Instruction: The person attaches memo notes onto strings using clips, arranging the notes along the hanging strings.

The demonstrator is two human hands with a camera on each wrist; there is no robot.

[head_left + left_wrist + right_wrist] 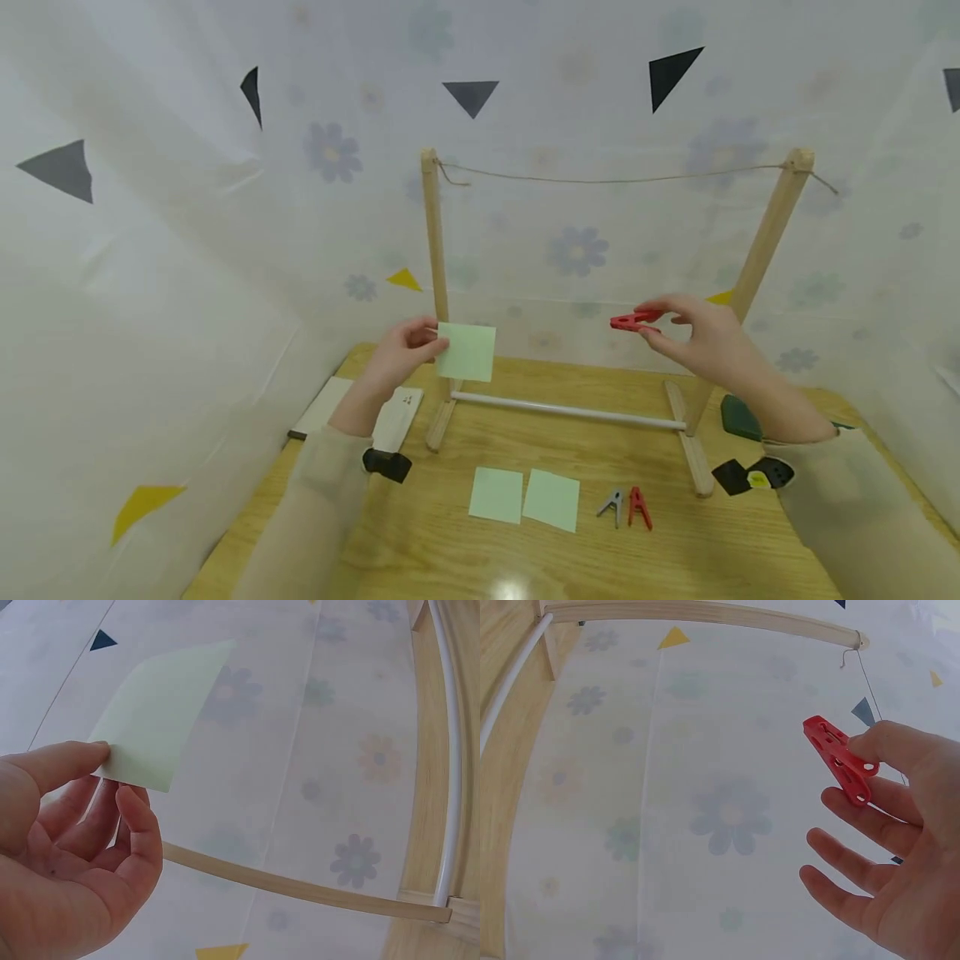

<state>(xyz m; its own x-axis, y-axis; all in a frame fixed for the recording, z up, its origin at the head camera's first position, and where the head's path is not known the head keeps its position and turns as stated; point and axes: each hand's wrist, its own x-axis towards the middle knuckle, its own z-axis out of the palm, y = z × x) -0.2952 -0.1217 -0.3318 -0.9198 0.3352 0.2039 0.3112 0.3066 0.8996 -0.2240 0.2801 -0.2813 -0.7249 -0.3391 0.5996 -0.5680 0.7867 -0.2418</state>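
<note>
My left hand (402, 357) pinches a pale green square of paper (467, 352) by its left edge, thumb in front and fingers behind. In the left wrist view the paper (161, 712) bends slightly. My right hand (701, 337) holds a red clothespin (633, 322) by its handle ends, between thumb and index finger; the right wrist view has the clothespin (840, 757) with its nose pointing away from the palm. Both hands are raised above the table, below a string (600, 181) tied between two wooden posts.
Two more green paper squares (496, 495) lie on the table (420, 533), with a grey clothespin (613, 507) and another red clothespin (638, 507) to their right. A white bar (570, 410) joins the frame's feet. A white box-like object (399, 419) lies left, a dark green object (740, 417) right.
</note>
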